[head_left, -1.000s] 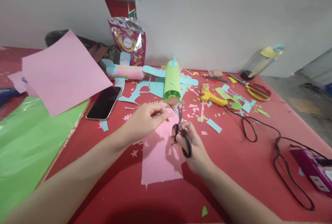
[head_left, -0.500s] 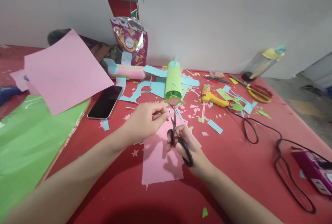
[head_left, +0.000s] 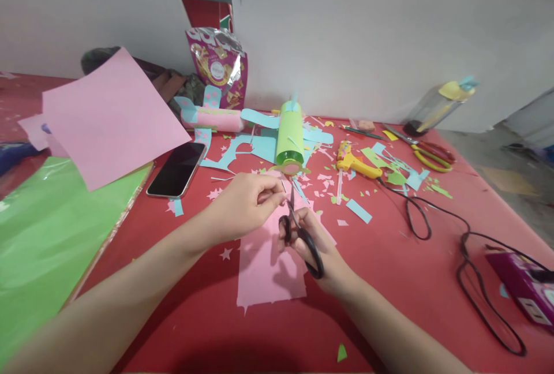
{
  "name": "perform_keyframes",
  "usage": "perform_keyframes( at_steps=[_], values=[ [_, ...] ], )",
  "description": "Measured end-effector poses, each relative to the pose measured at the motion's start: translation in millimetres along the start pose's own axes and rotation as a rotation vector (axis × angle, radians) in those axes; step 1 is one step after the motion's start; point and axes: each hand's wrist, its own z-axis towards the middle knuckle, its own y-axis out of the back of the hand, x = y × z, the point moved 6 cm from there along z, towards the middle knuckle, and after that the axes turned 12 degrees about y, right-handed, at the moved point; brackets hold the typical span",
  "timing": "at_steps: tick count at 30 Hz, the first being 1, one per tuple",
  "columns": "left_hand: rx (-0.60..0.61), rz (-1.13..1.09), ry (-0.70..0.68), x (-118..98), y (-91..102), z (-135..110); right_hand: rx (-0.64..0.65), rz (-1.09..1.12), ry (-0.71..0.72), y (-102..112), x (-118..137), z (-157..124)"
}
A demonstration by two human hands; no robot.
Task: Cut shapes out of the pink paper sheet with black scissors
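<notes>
Tallying the red table (head_left: 194,328), we found two bare hands, both ours. Our right hand (head_left: 329,258) gripped one pair of black-handled scissors (head_left: 315,249) by the loops, over a cut pink sheet (head_left: 264,281), blades just beside our left fingertips. Our left hand (head_left: 251,204) was pinched together, apparently on one pink scrap (head_left: 287,196) too small to make out properly. Beyond lay two cylinders: a green cylinder (head_left: 289,131), end toward us, and a pink cylinder (head_left: 219,119), lying crosswise. Also noted: one phone (head_left: 177,170), one yellow glue gun (head_left: 357,165), one snack pouch (head_left: 219,68), one clear bottle (head_left: 437,109). Loose trimmings (head_left: 358,210) were too many to count. Our hands hid part of the cut pink sheet. A larger pink sheet (head_left: 112,120) partly covered a dark bundle (head_left: 190,86); our view cut off a green sheet (head_left: 64,247) at left and a purple socket box (head_left: 521,279) at right.
</notes>
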Motion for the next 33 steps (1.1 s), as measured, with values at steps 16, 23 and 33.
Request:
perform_keyframes(
  at_steps=[16, 23, 33],
  values=[
    [-0.011, -0.006, 0.023, 3, 0.9, 0, -0.007, 0.000, -0.036, -2, 1, 1],
    [-0.011, 0.029, 0.071, 7, 2.1, 1, 0.010, 0.000, -0.067, -2, -1, 0],
    [0.004, 0.092, 0.133, 11, 3.6, 2, 0.028, 0.017, -0.079, -4, -2, 0]
  ],
)
